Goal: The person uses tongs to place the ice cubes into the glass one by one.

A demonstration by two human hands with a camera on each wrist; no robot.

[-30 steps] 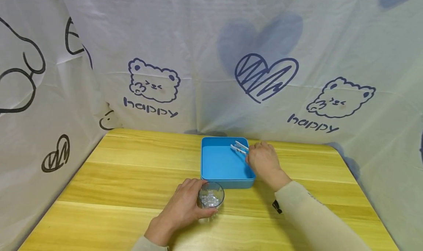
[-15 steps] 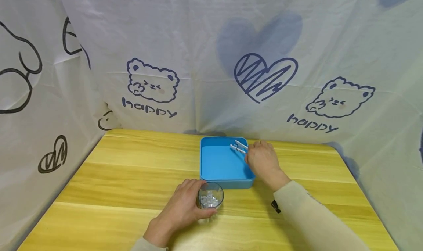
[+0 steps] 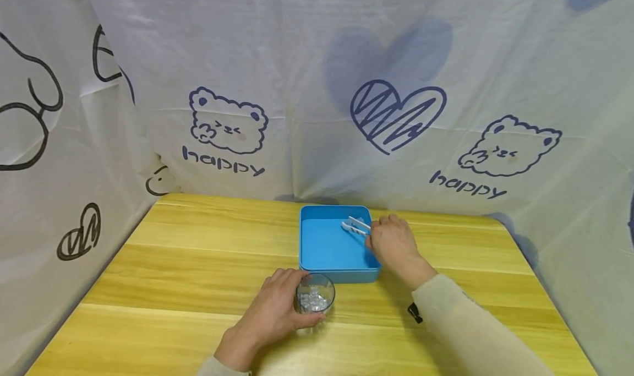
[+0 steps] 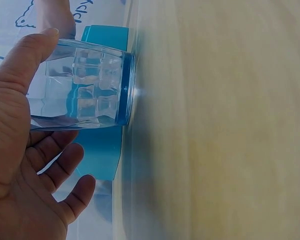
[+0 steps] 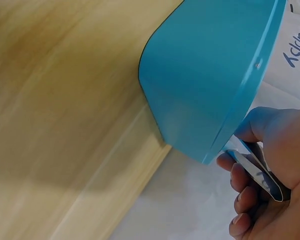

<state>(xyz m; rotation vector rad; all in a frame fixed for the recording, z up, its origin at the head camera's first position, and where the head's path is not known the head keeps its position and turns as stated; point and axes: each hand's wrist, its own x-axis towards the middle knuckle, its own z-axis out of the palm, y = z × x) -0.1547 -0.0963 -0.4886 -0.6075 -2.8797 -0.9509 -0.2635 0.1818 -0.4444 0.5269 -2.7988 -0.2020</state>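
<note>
In the head view my left hand (image 3: 277, 307) holds a clear drinking glass (image 3: 323, 288) upright on the table, thumb on the near side and fingers on the far side. Several clear cubes that look like ice (image 4: 97, 80) lie in its bottom, plain in the left wrist view. My right hand (image 3: 396, 244) grips white tongs (image 3: 355, 230), their tips inside the blue box (image 3: 342, 277) near its far right corner. A small clear piece (image 3: 360, 220) shows by the tips; whether they pinch it is unclear. In the right wrist view the tongs (image 5: 260, 172) lie between thumb and fingers.
The box stands near the back of the wooden table (image 3: 198, 266), just beyond the glass. A printed white cloth (image 3: 307, 90) hangs behind and at the sides. A small black object (image 3: 415, 312) shows beneath my right sleeve.
The tong tips have shifted slightly left and lower in the head view, deeper into the box. My left hand and the glass stay in place.
</note>
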